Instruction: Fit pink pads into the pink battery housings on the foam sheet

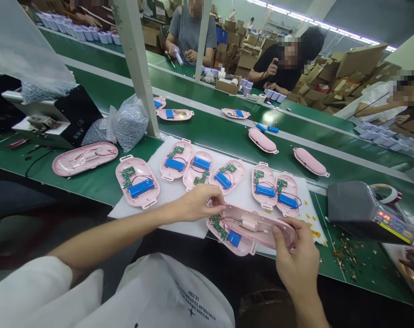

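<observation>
A pink shell half (243, 210), tilted with its inside toward me, is held between my two hands. My left hand (205, 200) pinches its left end. At the right end, my right hand (297, 255) grips the rim, thumb on the near side. Inside this shell are a white block (249, 224) and thin wires. Just below it lies another pink shell half (245, 248) with a green circuit board (217, 226) and a blue battery pack (234, 238), partly covered by the upper shell. Whether the two shells touch, I cannot tell.
Several pink shells with boards and batteries, one being a shell (138, 200), lie on the white foam sheet (173, 200). A grey device with a lit display (367, 212) stands right; a bag of screws (130, 123) is left. Co-workers sit across the green conveyor (210, 132).
</observation>
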`<state>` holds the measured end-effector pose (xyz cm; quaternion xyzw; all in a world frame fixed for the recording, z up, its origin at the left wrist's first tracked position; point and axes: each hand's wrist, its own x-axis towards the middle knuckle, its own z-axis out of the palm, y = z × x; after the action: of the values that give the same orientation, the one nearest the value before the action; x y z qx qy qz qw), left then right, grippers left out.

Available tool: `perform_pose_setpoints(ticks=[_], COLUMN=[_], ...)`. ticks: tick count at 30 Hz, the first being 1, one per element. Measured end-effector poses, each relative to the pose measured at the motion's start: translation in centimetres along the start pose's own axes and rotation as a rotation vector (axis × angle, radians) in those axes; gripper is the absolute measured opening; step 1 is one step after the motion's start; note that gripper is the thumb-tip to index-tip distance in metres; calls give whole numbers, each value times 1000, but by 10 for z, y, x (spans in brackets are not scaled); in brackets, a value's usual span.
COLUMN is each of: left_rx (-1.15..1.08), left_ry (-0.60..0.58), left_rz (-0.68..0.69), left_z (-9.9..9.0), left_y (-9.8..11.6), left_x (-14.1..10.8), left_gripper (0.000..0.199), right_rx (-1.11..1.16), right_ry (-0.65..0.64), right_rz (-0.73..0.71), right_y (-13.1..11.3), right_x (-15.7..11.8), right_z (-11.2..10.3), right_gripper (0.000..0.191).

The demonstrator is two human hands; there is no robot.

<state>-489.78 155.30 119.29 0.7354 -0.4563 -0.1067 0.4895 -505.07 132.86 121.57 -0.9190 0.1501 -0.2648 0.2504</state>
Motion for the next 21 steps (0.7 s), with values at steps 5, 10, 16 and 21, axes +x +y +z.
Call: perform_pose_setpoints(ticks=[5, 10, 16, 21], left_rx=[101, -150, -639, -686], left_ry=[476, 607, 445, 419], left_rz=[99, 85, -317, -395], left_z=[52, 63, 53, 49], left_y=[-3, -10, -16, -31], left_x=[-9, -9, -7, -7], left_gripper=[14, 14, 51, 42], right_rx=[253, 426, 510, 290], right_ry=[65, 109, 238, -129], right_rz=[146, 152, 181, 111], right_y=[-8, -8, -3, -2], right_x=[-14, -13, 5, 31], right_z=[14, 24, 44, 48], right_gripper=[30, 29, 35, 36])
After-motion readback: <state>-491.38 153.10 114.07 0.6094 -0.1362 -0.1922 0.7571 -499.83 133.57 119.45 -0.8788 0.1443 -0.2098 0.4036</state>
